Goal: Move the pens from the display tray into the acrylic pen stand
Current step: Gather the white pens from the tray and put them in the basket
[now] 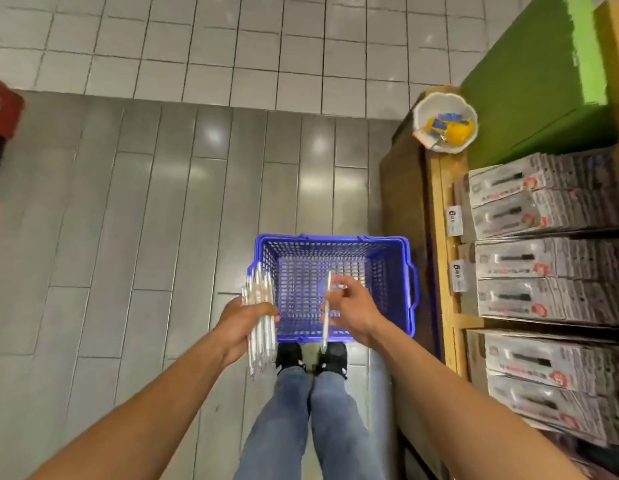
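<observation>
Gripping a bundle of white pens (261, 317) in left hand (244, 323), pinching a single pen (326, 311) in right hand (353, 311), hands apart, above blue basket (394, 268) on floor.

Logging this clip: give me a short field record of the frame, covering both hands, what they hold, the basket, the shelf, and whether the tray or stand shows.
left hand: grips a bundle of white pens
right hand: pinches a single white pen, roughly upright
blue basket: on the floor at the person's feet, appears empty
shelf at right: boxed goods in rows
white bowl: on the shelf corner, holds yellow and blue items
display tray: not in view
acrylic pen stand: not in view
</observation>
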`<act>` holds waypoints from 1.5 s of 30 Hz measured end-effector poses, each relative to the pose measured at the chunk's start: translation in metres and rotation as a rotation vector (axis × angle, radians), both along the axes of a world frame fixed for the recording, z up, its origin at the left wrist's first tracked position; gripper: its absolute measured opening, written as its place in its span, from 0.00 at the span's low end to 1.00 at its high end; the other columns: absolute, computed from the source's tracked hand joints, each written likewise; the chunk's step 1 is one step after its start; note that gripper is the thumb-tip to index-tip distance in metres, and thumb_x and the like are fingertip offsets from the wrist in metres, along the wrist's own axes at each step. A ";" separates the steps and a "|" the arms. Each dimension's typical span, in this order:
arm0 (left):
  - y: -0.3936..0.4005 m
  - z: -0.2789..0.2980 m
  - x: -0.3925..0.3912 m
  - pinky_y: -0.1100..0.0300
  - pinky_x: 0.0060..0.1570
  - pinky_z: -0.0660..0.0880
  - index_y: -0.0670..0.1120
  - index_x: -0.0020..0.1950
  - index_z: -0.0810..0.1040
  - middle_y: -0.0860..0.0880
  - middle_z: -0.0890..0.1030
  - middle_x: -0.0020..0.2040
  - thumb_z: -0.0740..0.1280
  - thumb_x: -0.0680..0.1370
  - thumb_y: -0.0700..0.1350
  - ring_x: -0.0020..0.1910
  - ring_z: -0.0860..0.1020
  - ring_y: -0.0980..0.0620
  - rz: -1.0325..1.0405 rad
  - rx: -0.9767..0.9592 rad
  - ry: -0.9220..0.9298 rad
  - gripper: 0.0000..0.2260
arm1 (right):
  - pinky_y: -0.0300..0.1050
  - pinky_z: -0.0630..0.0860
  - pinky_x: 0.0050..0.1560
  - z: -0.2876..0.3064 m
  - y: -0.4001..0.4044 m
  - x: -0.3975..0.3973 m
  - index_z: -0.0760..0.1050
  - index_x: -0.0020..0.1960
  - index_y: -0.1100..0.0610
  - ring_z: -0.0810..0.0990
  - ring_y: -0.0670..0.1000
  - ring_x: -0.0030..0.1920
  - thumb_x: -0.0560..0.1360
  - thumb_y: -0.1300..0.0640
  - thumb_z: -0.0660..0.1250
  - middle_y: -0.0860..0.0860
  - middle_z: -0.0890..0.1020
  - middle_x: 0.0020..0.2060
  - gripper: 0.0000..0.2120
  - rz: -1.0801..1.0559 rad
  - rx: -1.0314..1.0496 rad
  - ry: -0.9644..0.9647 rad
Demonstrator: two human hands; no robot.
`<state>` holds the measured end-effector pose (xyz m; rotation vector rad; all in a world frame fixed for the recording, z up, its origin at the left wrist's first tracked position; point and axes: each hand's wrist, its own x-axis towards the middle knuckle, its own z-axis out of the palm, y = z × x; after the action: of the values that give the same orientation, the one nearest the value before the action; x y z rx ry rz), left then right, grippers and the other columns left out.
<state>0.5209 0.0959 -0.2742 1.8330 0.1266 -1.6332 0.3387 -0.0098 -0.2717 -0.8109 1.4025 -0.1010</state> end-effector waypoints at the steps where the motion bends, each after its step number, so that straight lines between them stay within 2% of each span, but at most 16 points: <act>1: -0.004 -0.028 -0.001 0.43 0.58 0.78 0.37 0.54 0.81 0.37 0.85 0.49 0.72 0.70 0.32 0.45 0.83 0.41 -0.006 0.026 -0.013 0.13 | 0.51 0.75 0.41 -0.027 -0.003 0.003 0.71 0.57 0.54 0.75 0.53 0.39 0.79 0.67 0.61 0.54 0.76 0.38 0.11 0.001 0.013 -0.004; 6: -0.026 -0.179 -0.012 0.46 0.58 0.78 0.40 0.56 0.79 0.41 0.84 0.50 0.76 0.67 0.36 0.52 0.82 0.42 -0.031 0.112 -0.085 0.19 | 0.45 0.74 0.35 -0.176 -0.016 0.013 0.68 0.63 0.57 0.77 0.54 0.40 0.79 0.67 0.60 0.52 0.77 0.39 0.14 0.060 0.036 0.106; 9: -0.040 -0.266 -0.019 0.50 0.54 0.79 0.38 0.59 0.78 0.42 0.83 0.51 0.76 0.67 0.38 0.50 0.81 0.43 -0.035 0.170 -0.174 0.21 | 0.49 0.76 0.44 -0.264 -0.021 0.016 0.69 0.63 0.54 0.78 0.56 0.45 0.78 0.66 0.61 0.56 0.78 0.46 0.16 0.146 0.009 0.192; 12: -0.056 -0.349 -0.028 0.51 0.54 0.78 0.36 0.62 0.77 0.43 0.81 0.55 0.77 0.63 0.41 0.52 0.80 0.44 -0.044 0.193 -0.247 0.29 | 0.45 0.72 0.37 -0.347 -0.023 0.023 0.70 0.55 0.55 0.74 0.53 0.36 0.76 0.70 0.60 0.56 0.75 0.39 0.13 0.128 -0.014 0.249; 15: -0.075 -0.422 -0.029 0.49 0.48 0.81 0.40 0.54 0.82 0.42 0.84 0.48 0.76 0.63 0.42 0.47 0.82 0.42 -0.130 0.227 -0.344 0.20 | 0.37 0.69 0.32 -0.424 -0.028 0.036 0.70 0.52 0.59 0.69 0.47 0.31 0.74 0.74 0.62 0.50 0.70 0.32 0.13 0.136 0.013 0.200; 18: -0.093 -0.477 -0.024 0.56 0.42 0.78 0.42 0.54 0.80 0.43 0.84 0.49 0.73 0.70 0.42 0.45 0.81 0.43 -0.273 0.278 -0.475 0.14 | 0.46 0.73 0.39 -0.486 -0.038 0.050 0.72 0.51 0.56 0.72 0.49 0.34 0.73 0.71 0.66 0.48 0.72 0.31 0.13 0.194 -0.008 0.191; 21: -0.101 -0.518 -0.021 0.59 0.32 0.72 0.42 0.62 0.75 0.43 0.83 0.49 0.72 0.72 0.41 0.39 0.78 0.46 -0.366 0.263 -0.558 0.19 | 0.50 0.75 0.46 -0.533 -0.045 0.064 0.73 0.50 0.57 0.75 0.49 0.36 0.73 0.71 0.69 0.47 0.74 0.32 0.12 0.225 -0.080 0.180; 24: -0.103 -0.538 -0.021 0.52 0.43 0.80 0.42 0.66 0.72 0.42 0.82 0.52 0.71 0.73 0.41 0.47 0.81 0.41 -0.391 0.247 -0.602 0.22 | 0.43 0.78 0.47 -0.560 -0.047 0.073 0.77 0.50 0.59 0.77 0.38 0.32 0.73 0.69 0.70 0.41 0.75 0.35 0.09 0.263 -0.193 0.240; 26: -0.103 -0.541 -0.022 0.50 0.48 0.79 0.43 0.67 0.70 0.41 0.82 0.55 0.71 0.73 0.43 0.52 0.81 0.39 -0.401 0.253 -0.639 0.24 | 0.39 0.76 0.45 -0.564 -0.045 0.076 0.77 0.52 0.60 0.78 0.44 0.38 0.74 0.66 0.70 0.43 0.76 0.37 0.08 0.317 -0.254 0.281; 28: -0.104 -0.540 -0.024 0.51 0.47 0.77 0.43 0.65 0.70 0.41 0.81 0.57 0.72 0.74 0.44 0.54 0.80 0.39 -0.403 0.249 -0.678 0.23 | 0.34 0.72 0.45 -0.562 -0.040 0.075 0.77 0.52 0.65 0.78 0.49 0.45 0.75 0.65 0.68 0.48 0.78 0.47 0.07 0.348 -0.303 0.295; 31: -0.102 -0.533 -0.029 0.52 0.47 0.73 0.42 0.64 0.69 0.41 0.78 0.61 0.74 0.73 0.44 0.57 0.78 0.39 -0.388 0.240 -0.717 0.24 | 0.42 0.74 0.56 -0.551 -0.034 0.073 0.76 0.54 0.69 0.78 0.56 0.55 0.76 0.68 0.65 0.56 0.76 0.61 0.07 0.301 -0.304 0.253; 35: -0.099 -0.525 -0.036 0.50 0.60 0.72 0.39 0.74 0.63 0.41 0.72 0.68 0.74 0.74 0.43 0.65 0.73 0.41 -0.432 0.216 -0.766 0.32 | 0.50 0.75 0.60 -0.542 -0.036 0.070 0.71 0.66 0.65 0.77 0.57 0.58 0.77 0.71 0.59 0.60 0.78 0.59 0.18 0.311 -0.230 0.204; 38: -0.099 -0.519 -0.036 0.50 0.65 0.70 0.40 0.76 0.61 0.41 0.69 0.72 0.73 0.75 0.43 0.69 0.71 0.42 -0.424 0.213 -0.760 0.34 | 0.49 0.76 0.60 -0.538 -0.037 0.065 0.70 0.68 0.62 0.78 0.55 0.58 0.76 0.70 0.62 0.57 0.79 0.59 0.21 0.352 -0.163 0.177; 40: -0.099 -0.514 -0.037 0.50 0.66 0.71 0.40 0.76 0.61 0.41 0.69 0.72 0.74 0.75 0.44 0.70 0.70 0.43 -0.432 0.212 -0.755 0.34 | 0.45 0.77 0.56 -0.534 -0.039 0.060 0.70 0.68 0.60 0.79 0.51 0.54 0.75 0.69 0.65 0.54 0.80 0.59 0.22 0.338 -0.112 0.156; 42: -0.097 -0.506 -0.037 0.49 0.64 0.74 0.41 0.75 0.64 0.42 0.70 0.71 0.73 0.75 0.42 0.68 0.72 0.43 -0.432 0.194 -0.747 0.31 | 0.38 0.77 0.43 -0.529 -0.041 0.054 0.70 0.68 0.59 0.79 0.48 0.48 0.75 0.71 0.62 0.53 0.80 0.59 0.23 0.358 -0.066 0.145; 45: -0.092 -0.489 -0.035 0.57 0.57 0.73 0.42 0.75 0.64 0.44 0.70 0.71 0.67 0.79 0.43 0.65 0.74 0.44 -0.441 0.182 -0.716 0.25 | 0.38 0.71 0.33 -0.516 -0.045 0.046 0.66 0.73 0.58 0.77 0.46 0.39 0.75 0.71 0.58 0.52 0.76 0.62 0.27 0.410 0.000 0.149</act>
<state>0.4864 0.0043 -0.7629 2.6087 -0.4862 -1.1433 0.3843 -0.0543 -0.7880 -1.1079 1.3463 0.2800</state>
